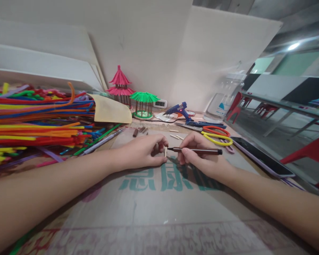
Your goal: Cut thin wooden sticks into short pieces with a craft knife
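Between the thumb and fingers of my left hand a short pale wooden stick stands upright. My right hand grips a dark brown marker pen, its black tip pointing left and at or very near the stick's upper part. Whether the tip touches cannot be made out. Several more pale sticks lie just beyond my right hand. Behind my left hand are small brown pieces and a brown cylinder that looks like a pen cap.
Bundles of coloured pipe cleaners fill the left side. Behind stand a pink-roofed model pagoda, a green-roofed pavilion and a blue glue gun. Scissors, a phone and a clear plastic jug are at right.
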A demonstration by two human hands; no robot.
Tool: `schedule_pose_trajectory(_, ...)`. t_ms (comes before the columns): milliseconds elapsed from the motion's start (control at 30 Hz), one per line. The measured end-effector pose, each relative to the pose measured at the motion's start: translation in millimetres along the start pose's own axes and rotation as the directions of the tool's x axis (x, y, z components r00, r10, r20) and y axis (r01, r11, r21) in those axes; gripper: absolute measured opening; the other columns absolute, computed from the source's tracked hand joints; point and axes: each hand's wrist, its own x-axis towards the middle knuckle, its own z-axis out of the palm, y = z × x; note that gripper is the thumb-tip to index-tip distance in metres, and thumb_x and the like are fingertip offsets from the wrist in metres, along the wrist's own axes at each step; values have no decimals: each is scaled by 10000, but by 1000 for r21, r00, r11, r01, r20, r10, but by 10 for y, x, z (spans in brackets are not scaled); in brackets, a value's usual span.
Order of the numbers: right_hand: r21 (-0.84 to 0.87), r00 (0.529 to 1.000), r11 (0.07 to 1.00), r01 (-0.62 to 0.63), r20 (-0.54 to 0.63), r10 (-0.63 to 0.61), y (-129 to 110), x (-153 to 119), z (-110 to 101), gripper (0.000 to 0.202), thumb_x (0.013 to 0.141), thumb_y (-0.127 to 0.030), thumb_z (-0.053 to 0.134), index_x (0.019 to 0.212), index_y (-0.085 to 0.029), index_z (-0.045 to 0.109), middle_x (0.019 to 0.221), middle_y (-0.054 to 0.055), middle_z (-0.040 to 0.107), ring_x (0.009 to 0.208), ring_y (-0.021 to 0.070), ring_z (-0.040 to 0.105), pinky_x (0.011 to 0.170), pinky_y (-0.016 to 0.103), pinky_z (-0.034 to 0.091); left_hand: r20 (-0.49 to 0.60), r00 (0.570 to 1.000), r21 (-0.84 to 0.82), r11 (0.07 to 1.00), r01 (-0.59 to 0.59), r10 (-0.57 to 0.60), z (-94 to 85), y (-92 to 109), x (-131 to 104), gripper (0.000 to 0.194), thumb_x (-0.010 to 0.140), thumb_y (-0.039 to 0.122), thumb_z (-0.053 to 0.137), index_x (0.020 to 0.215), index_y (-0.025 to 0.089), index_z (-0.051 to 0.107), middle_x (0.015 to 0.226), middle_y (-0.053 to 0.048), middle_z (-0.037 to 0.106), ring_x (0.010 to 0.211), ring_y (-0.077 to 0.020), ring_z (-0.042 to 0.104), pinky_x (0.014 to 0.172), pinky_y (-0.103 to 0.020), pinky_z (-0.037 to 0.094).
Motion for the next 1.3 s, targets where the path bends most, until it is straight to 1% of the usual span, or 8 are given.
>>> schedule_pose_trajectory(133, -3, 1000, 1000, -25, -1, 25, -25, -2, 8, 96, 958, -281, 613, 930, -236, 533, 751, 2, 668, 645, 138, 654, 570, 248, 521, 0, 1000, 8, 1000, 3, -3, 6, -1, -11, 268, 825, 389, 660, 999, 201, 578, 796, 24, 610, 673, -142, 555, 620, -265, 394)
schedule_pose_trajectory(233, -2, 1000, 1000, -27, 3, 27, -15, 7, 17, 97, 950, -277, 621, 935, -228, 539, 768, 3, 671, 647, 132, 655, 577, 246, 534, 3, 1000, 6, 1000, -1, 1, 10, -6, -13, 250, 836, 377, 652, 997, 201, 578, 804, 23, 616, 672, -139, 551, 615, -260, 393)
schedule_pose_trajectory(467, 13, 997, 997, -75, -14, 75, -1, 36, 42, 104, 939, -267, 620, 937, -216, 529, 776, 3, 677, 633, 118, 669, 596, 243, 564, -2, 1000, 17, 1000, -17, 17, 13, -32, -4, 242, 843, 390, 654, 971, 201, 573, 800, 21, 608, 669, -140, 542, 617, -261, 389)
schedule_pose_trajectory(600, 13, 996, 996, -87, -20, 87, -12, 39, 45, 116, 932, -274, 625, 936, -214, 526, 769, 1, 675, 620, 114, 666, 580, 235, 557, 3, 1000, 12, 1000, -11, 11, 10, -21, -13, 227, 846, 371, 648, 981, 203, 578, 781, 27, 609, 661, -140, 547, 613, -260, 385)
schedule_pose_trajectory(800, -43, 997, 996, -74, 0, 74, -30, 37, 34, 133, 918, -284, 640, 907, -210, 531, 728, 2, 669, 632, 127, 664, 584, 241, 544, -5, 1000, 7, 1000, 1, -1, 13, 1, -13, 237, 831, 361, 659, 990, 202, 584, 771, 30, 610, 664, -138, 550, 611, -255, 386)
schedule_pose_trajectory(1033, -31, 996, 996, -86, -6, 86, -13, 34, 38, 166, 938, -344, 627, 932, -220, 517, 748, 9, 684, 626, 135, 667, 578, 253, 545, -8, 1000, 2, 1000, -7, 7, 7, 7, -16, 227, 822, 349, 666, 975, 201, 587, 775, 26, 611, 673, -145, 555, 620, -261, 389)
schedule_pose_trajectory(1200, -62, 998, 996, -65, 16, 66, -1, 34, 20, 160, 938, -327, 632, 900, -215, 523, 726, 15, 683, 646, 140, 669, 596, 252, 542, -7, 1000, 15, 1000, -1, 1, 13, -6, -18, 239, 828, 342, 667, 1005, 199, 594, 794, 19, 626, 702, -154, 571, 639, -264, 399)
schedule_pose_trajectory(1300, -73, 997, 994, -76, 22, 77, -9, 36, 20, 169, 934, -335, 638, 896, -216, 525, 729, 17, 687, 659, 145, 675, 612, 259, 546, -6, 1000, 19, 1000, -8, 8, 8, -9, -14, 248, 831, 343, 662, 1017, 195, 590, 819, 11, 634, 715, -156, 577, 642, -263, 404)
